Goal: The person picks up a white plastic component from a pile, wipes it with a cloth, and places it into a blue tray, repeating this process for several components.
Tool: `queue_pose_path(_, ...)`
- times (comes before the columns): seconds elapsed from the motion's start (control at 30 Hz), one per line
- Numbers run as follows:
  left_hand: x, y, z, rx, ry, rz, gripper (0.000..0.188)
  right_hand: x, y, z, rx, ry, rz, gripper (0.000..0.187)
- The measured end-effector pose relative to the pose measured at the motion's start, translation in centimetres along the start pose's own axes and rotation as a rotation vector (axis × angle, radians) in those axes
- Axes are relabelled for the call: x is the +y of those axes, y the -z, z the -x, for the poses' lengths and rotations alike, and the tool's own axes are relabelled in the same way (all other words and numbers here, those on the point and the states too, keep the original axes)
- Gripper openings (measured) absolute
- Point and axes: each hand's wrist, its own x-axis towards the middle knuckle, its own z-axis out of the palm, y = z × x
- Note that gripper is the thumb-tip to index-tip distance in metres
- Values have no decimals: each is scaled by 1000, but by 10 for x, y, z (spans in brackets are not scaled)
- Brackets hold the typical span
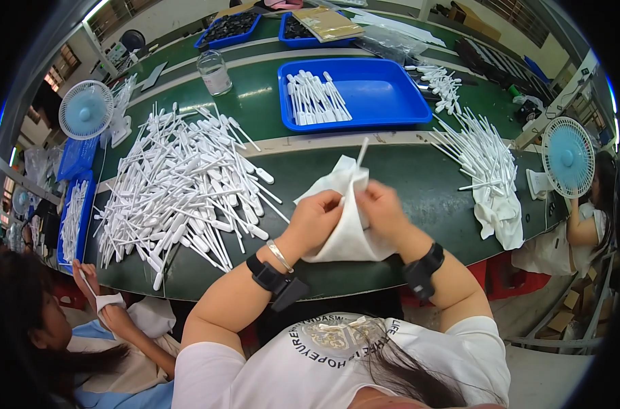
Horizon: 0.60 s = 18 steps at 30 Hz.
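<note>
A white cloth [347, 242] is bunched up between my two hands above the near edge of the green table. My left hand [317, 217] is closed, thumb and fingers pinching the cloth's left fold. On the other side my right hand [383, 210] is also closed on the cloth, slightly smeared by motion. A thin white plastic stick [362, 153] pokes up out of the cloth between the hands; its lower part is hidden in the folds. To the left spreads a big pile of white sticks with paddle-shaped ends [187, 184].
Beyond my hands stands a blue tray [392, 102] with more sticks at its left. Another stick bundle [484, 153] lies right, by a white cloth [499, 217]. A glass jar [214, 73] and fans [86, 109] stand around. Co-workers sit left [112, 320] and right [582, 228].
</note>
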Motion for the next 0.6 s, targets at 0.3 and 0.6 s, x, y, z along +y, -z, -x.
queue_pose_path(0.3, 3, -14, 14, -193, -56, -263, 19, -29, 6, 0, 81, 91, -114, 24)
queue_pose_path(0.6, -7, -2, 3, -330, 433, 508, 23, -6, -18, 14, -105, 98, 56, 29)
